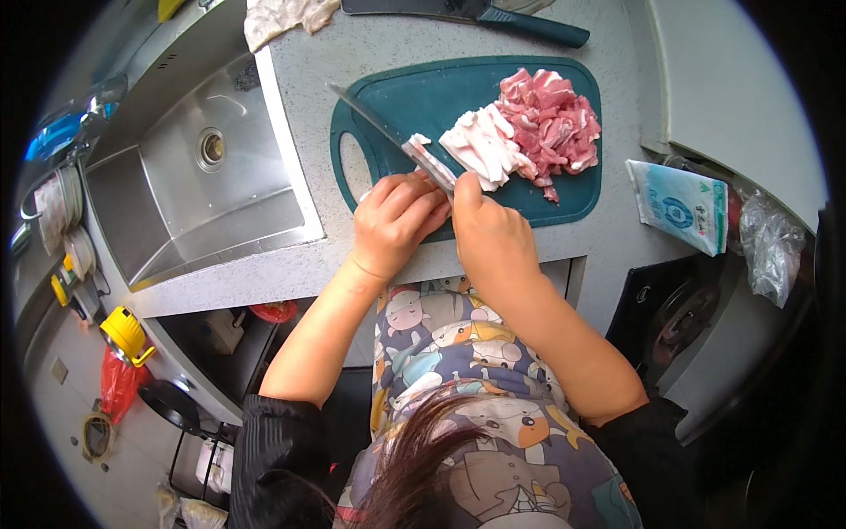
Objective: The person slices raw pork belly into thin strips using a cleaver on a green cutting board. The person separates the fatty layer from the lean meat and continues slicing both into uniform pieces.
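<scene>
In the head view, the right hand closes around the handle of a knife, its fingers wrapped tight and mostly hiding that handle; the blade slants away to the upper left, over the left part of a dark green cutting board; the left hand sits just beside the knife at the board's near edge, its fingers bent and bunched close together; what lies beneath them is mostly hidden, so I cannot tell how firmly they pinch; a pale pink strip lies along the blade near the fingertips, whether on the metal or against it I cannot tell; to the right, a heap of white slices touches a larger pile of red meat pieces, both on the board; the board lies on a grey countertop, with a steel sink to its left.
</scene>
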`<state>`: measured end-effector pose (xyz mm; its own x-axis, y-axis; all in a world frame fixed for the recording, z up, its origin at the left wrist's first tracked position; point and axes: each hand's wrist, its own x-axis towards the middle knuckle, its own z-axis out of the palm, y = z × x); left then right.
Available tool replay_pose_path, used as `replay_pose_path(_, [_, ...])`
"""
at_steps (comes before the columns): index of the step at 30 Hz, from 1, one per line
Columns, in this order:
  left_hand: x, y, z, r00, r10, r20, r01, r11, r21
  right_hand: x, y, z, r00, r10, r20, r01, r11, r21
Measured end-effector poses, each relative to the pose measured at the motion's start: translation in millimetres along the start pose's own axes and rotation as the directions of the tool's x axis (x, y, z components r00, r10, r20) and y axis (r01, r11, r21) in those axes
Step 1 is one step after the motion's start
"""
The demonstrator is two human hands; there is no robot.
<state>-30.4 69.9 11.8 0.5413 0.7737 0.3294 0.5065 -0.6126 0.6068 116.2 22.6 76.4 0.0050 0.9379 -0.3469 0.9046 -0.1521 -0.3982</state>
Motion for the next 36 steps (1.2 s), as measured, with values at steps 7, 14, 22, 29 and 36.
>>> replay_pose_path(7, [-4,3,3,0.999,-0.041,0.010,0.041,0.999,0.024,-52,22,8,1.000,0.024,0.011,-0.023,0.997,-0.075])
replay_pose_path(14, [8,7,-11,0.985,-0.171,-0.021,0.162,0.961,-0.222,4,14,-4,0.995,-0.017,-0.100,0.046,0.956,0.289])
replay_pose_path(22, [48,38,-32,0.620,-0.552,0.558,0.584,-0.151,-0.798,-27,38,-71,0.872,0.096,0.480,-0.484,0.026,0.875])
replay_pose_path(29, [38,35,-18,0.628,-0.337,0.701,0.712,-0.113,-0.693,-41,57,-71,0.867,0.106,0.487,-0.481,-0.076,0.873])
replay_pose_path(36, [39,46,-5,0.635,-0.260,0.727,0.612,-0.406,-0.679,-55,66,-63,0.879,0.120,0.461,-0.445,-0.137,0.885])
